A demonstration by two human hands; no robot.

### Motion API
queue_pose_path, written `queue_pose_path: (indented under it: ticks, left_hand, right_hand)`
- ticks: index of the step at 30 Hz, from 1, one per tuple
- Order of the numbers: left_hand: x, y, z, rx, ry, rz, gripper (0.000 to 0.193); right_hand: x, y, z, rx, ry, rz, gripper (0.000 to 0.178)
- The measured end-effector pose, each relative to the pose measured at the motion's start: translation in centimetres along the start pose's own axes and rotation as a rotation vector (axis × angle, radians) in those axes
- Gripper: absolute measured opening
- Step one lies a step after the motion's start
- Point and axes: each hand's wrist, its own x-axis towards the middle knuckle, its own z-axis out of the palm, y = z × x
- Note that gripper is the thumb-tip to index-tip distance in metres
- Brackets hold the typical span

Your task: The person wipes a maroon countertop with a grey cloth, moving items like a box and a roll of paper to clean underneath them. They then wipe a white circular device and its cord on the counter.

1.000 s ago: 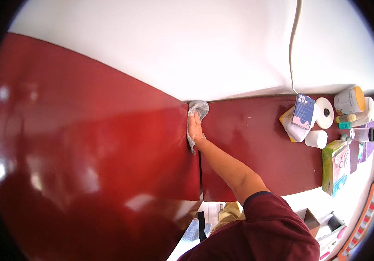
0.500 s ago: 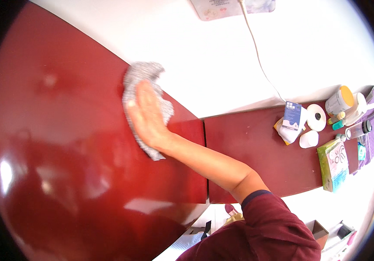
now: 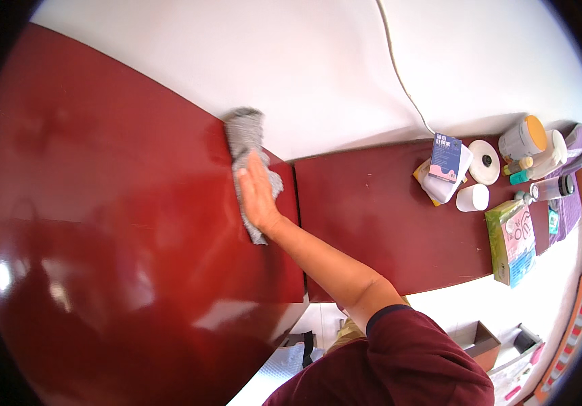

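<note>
The grey cloth (image 3: 245, 128) lies on the larger red tabletop (image 3: 121, 189), its upper end at the wall edge towards twelve o'clock. Over it the right hand (image 3: 261, 204) is laid flat, fingers stretched out and close together, the thumb at their nine o'clock side; nothing is pinched. Half a second ago hand and cloth were farther out towards ten o'clock; they have come back nearer the seam (image 3: 297, 223), so the strip beside the wall (image 3: 264, 74) is being passed over again.

Towards three o'clock, the second red tabletop (image 3: 379, 230) carries a blue box (image 3: 446, 157), a white lid (image 3: 484, 162), a white cup (image 3: 472, 198) and a green-sided box (image 3: 507, 240), well apart from the cloth.

The palm and the surface beneath the cloth are hidden, and whether the cloth presses against the wall I cannot tell. The left hand is out of view. The dark rim cuts off the larger tabletop at nine o'clock; items crowded near three o'clock overlap and are hard to separate.
</note>
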Motion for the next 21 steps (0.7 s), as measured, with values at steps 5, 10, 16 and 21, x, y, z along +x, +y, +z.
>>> queue_pose_path:
  ticks: [5, 10, 16, 21]
  left_hand:
    - [0.1, -0.5, 0.1, 0.022, -0.013, 0.022, 0.016]
    - [0.0, 0.0, 0.5, 0.022, -0.002, 0.036, 0.017]
    - [0.1, 0.2, -0.1, 0.036, -0.01, 0.048, 0.018]
    - [0.3, 0.1, -0.9, 0.024, 0.003, 0.023, 0.019]
  right_hand:
    - [-1.5, 7.9, -0.6, 0.066, 0.055, 0.321, 0.067]
    - [-2.0, 18.6, -3.7, -0.119, 0.094, 0.539, 0.066]
    - [1.9, 17.3, -2.6, -0.151, 0.106, 0.671, 0.067]
    - [2.2, 14.8, -2.6, -0.114, 0.084, 0.424, 0.067]
